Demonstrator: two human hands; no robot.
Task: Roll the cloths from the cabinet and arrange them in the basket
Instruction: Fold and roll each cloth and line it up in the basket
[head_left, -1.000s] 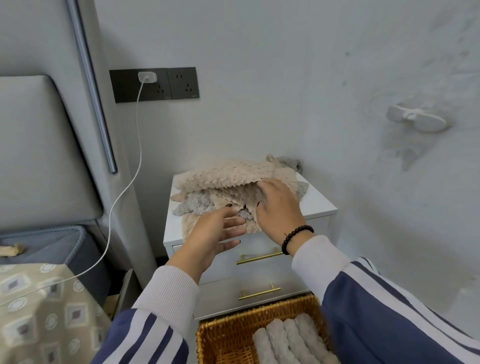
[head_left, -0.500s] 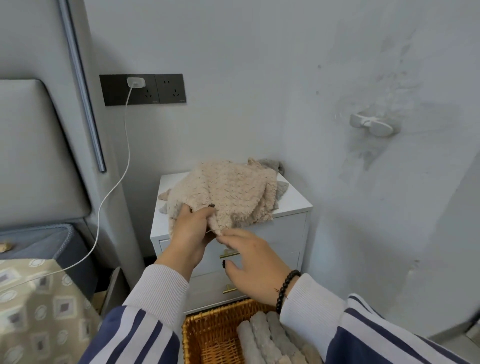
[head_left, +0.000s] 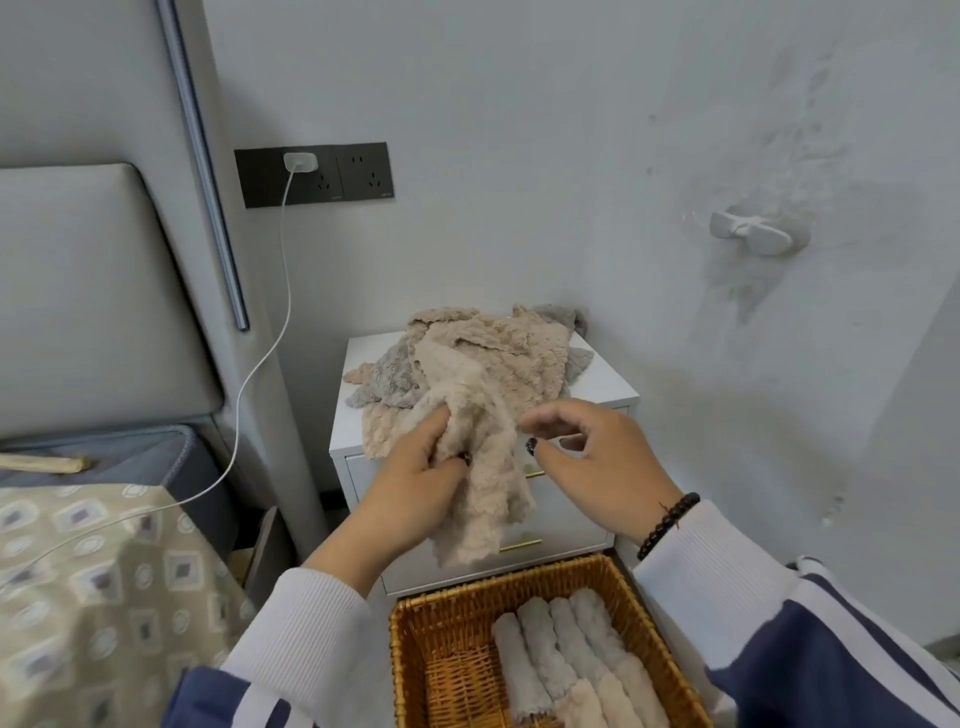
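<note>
A heap of fluffy beige and grey cloths (head_left: 524, 353) lies on top of the white cabinet (head_left: 602, 387). My left hand (head_left: 410, 488) grips one beige cloth (head_left: 488, 478), which hangs down in front of the drawers while its upper part still trails from the heap. My right hand (head_left: 592, 462) hovers just right of that cloth with fingers loosely curled and holds nothing. Below, a woven wicker basket (head_left: 415, 639) stands on the floor. Several rolled cloths (head_left: 566, 660) lie side by side in its right half.
The cabinet has gold drawer handles (head_left: 519, 545). A bed with a patterned cover (head_left: 104, 587) and grey headboard stands to the left. A white charging cable (head_left: 260, 364) runs from the wall socket (head_left: 311, 174) to the bed. A white hook (head_left: 753, 236) sticks out of the right wall.
My left hand has pulled the beige cloth off the heap, toward me and down. My right hand has come up from below the cloth to beside it.
</note>
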